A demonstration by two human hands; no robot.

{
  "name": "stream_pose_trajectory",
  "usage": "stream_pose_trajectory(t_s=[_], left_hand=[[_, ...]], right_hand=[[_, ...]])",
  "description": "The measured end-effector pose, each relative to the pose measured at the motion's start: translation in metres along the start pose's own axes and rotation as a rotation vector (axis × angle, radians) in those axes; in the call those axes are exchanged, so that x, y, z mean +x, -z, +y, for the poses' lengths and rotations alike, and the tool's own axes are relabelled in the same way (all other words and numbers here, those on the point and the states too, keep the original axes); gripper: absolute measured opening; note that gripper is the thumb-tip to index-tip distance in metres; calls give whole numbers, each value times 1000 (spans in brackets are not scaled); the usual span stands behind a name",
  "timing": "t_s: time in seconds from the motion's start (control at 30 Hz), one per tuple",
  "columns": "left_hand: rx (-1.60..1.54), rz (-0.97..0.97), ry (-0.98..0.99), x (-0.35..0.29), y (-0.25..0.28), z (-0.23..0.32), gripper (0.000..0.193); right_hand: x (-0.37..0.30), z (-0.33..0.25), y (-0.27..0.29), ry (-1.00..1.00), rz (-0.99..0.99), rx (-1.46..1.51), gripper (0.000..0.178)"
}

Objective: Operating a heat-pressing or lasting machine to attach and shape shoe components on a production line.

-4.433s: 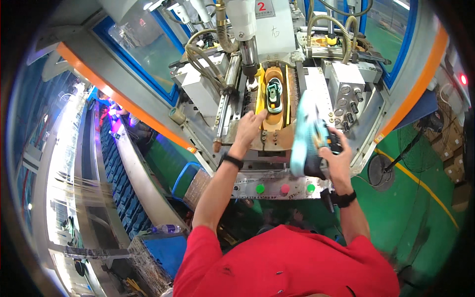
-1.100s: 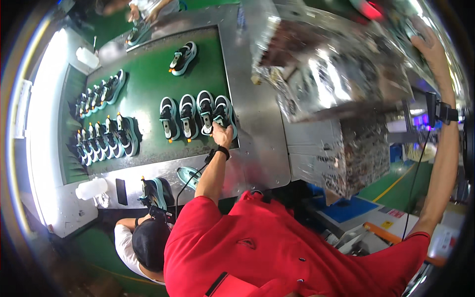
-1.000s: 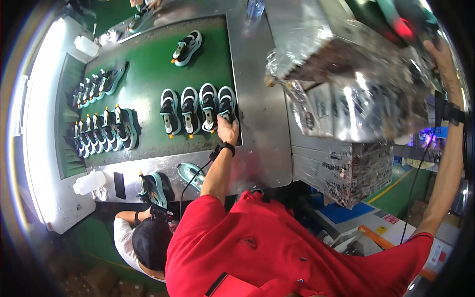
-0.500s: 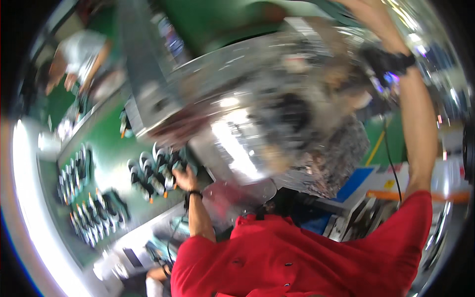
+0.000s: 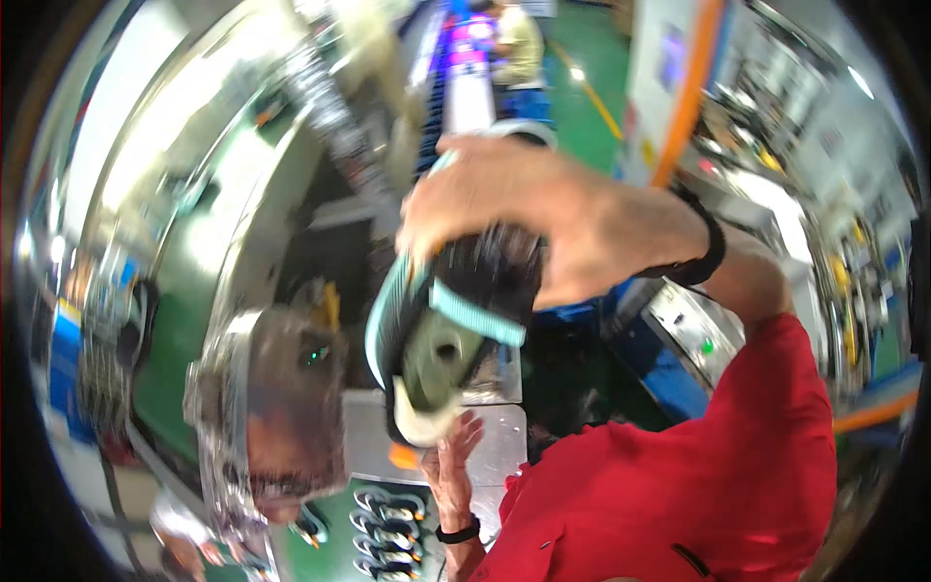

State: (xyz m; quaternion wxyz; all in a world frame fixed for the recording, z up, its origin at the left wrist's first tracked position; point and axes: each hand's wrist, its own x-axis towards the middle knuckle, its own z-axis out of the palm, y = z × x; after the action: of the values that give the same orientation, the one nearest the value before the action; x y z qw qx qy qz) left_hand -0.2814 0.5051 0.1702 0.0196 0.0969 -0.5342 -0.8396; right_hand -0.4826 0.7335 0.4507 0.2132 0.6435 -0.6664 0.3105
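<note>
A shoe [image 5: 427, 359] with a dark upper, mint-green trim and a pale end is held up close in front of me. My right hand [image 5: 524, 209] is closed round its upper part, the back of the hand toward me. At the lower, pale end is my left hand [image 5: 451, 466], fingers spread and raised. Whether it touches the shoe I cannot tell. An orange piece [image 5: 404, 456] shows just beneath that end. The underside of the right hand's grip is hidden.
Several similar shoes [image 5: 388, 533] stand in a row on a green surface below. To the left is a plastic-wrapped machine [image 5: 291, 407], beside a metal table [image 5: 369, 427]. A control box [image 5: 689, 325] stands right. People work at lower left [image 5: 184, 524] and far back [image 5: 519, 48].
The view has swung round to the right. My right hand, stretched out far before, is now close in front with a shoe. My left hand has left the row of shoes.
</note>
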Motion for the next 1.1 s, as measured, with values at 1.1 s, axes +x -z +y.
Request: stream_pose_trajectory(t_s=[1.1], left_hand=[[1137, -1209, -164, -46, -820, -509, 82]], right_hand=[[-675, -449, 157, -1557, 2002, -953, 52]])
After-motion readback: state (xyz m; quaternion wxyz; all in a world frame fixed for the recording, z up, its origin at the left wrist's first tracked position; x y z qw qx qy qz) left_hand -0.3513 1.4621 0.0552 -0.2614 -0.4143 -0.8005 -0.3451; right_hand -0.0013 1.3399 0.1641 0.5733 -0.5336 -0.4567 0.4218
